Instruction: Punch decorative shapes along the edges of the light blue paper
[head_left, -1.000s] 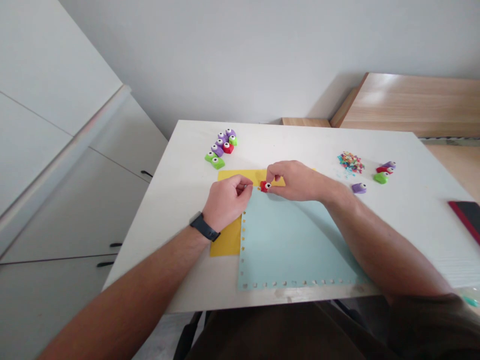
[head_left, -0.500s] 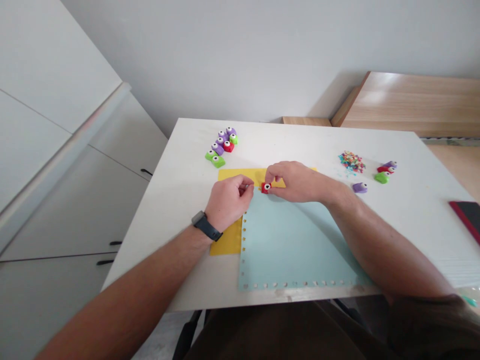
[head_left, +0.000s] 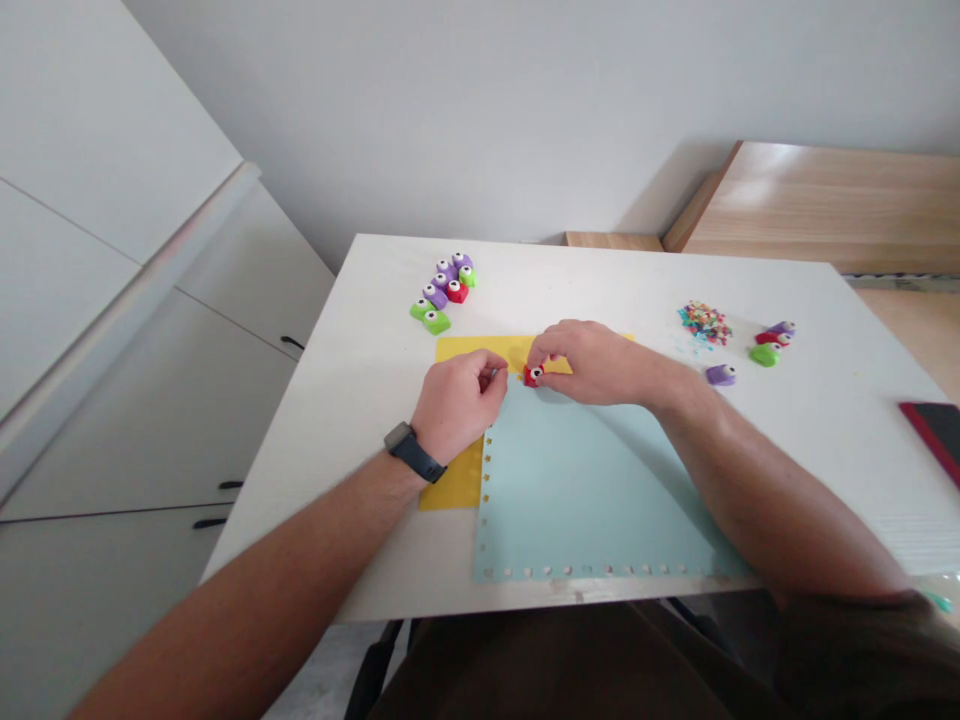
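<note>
A red paper punch [head_left: 533, 376] with a white top sits at the upper left corner of the light blue sheet [head_left: 600, 490]. My right hand [head_left: 581, 360] grips it between thumb and fingers. My left hand [head_left: 459, 398] pinches the sheet's corner just left of the punch; a dark watch is on that wrist. Small punched holes run down the sheet's left edge and along its near edge. Beneath it lies a yellow sheet [head_left: 452, 480], showing at the left and far sides.
Several purple, green and red punches [head_left: 435, 294] cluster at the table's far left. To the right are a heap of coloured paper bits [head_left: 705, 323], a lone purple punch [head_left: 721, 375] and a small group of punches [head_left: 772, 340]. A red-edged dark object [head_left: 934, 430] lies at the right edge.
The red punch has tilted and turned slightly in my right hand. The blue sheet's near edge has shifted a little left. My left hand stays nearly in place.
</note>
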